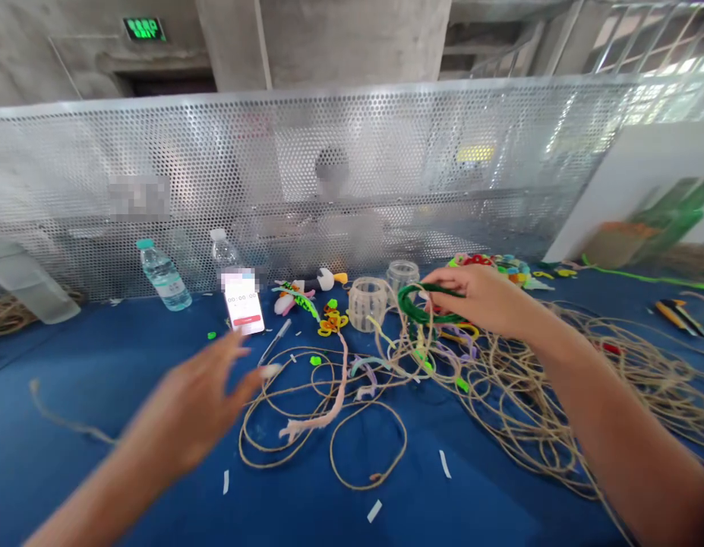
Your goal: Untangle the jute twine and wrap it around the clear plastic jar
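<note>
My right hand (462,292) is closed on a coil of dark green pipe cleaner (411,305), raised over the tangled twine. Two clear ribbed jars, a nearer jar (367,305) and a farther jar (402,273), stand just left of it. My left hand (206,395) hovers over the blue table with its fingers apart and nothing in them. Just beyond its fingertips a phone (244,305) showing a timer leans upright. Between the hands lie a pink fuzzy strip (341,380), a yellow pipe-cleaner flower (332,323) and loops of twine (329,463).
A large heap of twine (534,380) spreads under my right forearm. Water bottles, one with a teal cap (165,277), stand at the back left before a perforated metal panel (243,167). A utility knife (676,315) lies far right. Paper scraps (374,510) dot the blue table (295,509).
</note>
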Action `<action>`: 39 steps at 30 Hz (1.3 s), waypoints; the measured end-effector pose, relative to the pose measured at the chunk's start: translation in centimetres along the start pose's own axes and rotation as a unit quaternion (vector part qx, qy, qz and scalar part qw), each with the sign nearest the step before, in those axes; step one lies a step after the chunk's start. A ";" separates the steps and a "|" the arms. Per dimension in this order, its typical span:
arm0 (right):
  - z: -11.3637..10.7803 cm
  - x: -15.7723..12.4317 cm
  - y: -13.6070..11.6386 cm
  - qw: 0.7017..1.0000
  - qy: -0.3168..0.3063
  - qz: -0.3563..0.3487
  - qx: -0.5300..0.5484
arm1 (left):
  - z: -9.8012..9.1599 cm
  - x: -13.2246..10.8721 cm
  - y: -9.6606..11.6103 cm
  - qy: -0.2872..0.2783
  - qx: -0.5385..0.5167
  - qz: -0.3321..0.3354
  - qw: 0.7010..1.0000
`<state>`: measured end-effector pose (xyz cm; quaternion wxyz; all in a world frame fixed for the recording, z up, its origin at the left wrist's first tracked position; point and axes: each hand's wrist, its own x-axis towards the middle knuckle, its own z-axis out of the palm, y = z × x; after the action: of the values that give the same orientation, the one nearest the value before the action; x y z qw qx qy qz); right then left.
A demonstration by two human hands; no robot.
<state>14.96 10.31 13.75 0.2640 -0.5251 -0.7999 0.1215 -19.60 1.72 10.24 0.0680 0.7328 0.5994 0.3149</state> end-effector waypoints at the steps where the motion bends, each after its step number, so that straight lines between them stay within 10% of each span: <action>1: 0.4 -0.2 -0.7 1.000 0.018 -0.012 -0.017 | 2.5 1.0 1.5 -0.038 -0.029 0.012 0.999; 5: 1.7 -0.7 -2.4 0.990 0.074 -0.046 -0.113 | 10.5 5.0 7.4 -0.220 -0.406 0.004 0.887; 9: 1.3 -0.5 -1.8 0.986 0.049 -0.062 -0.146 | 12.4 6.5 9.4 -0.331 -0.508 -0.039 0.794; 18: -3.5 0.2 4.5 0.991 0.019 0.016 -0.132 | 10.2 9.1 2.9 -0.127 -0.385 -0.036 0.913; 23: -2.7 0.6 4.0 0.991 0.055 0.018 -0.118 | 8.9 10.2 1.0 -0.050 -0.238 0.007 0.970; 31: 3.6 -1.2 -3.9 0.998 0.020 -0.063 -0.017 | 7.9 5.9 6.7 -0.017 -0.154 0.197 0.968; 39: 3.0 -1.0 -3.9 0.940 -0.140 -0.056 0.306 | 8.0 5.9 5.5 -0.009 -0.178 0.184 0.967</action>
<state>10.61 7.99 12.82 0.3038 -0.3512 -0.7812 0.4172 -10.18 7.86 8.79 0.1437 0.8092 0.3881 0.4171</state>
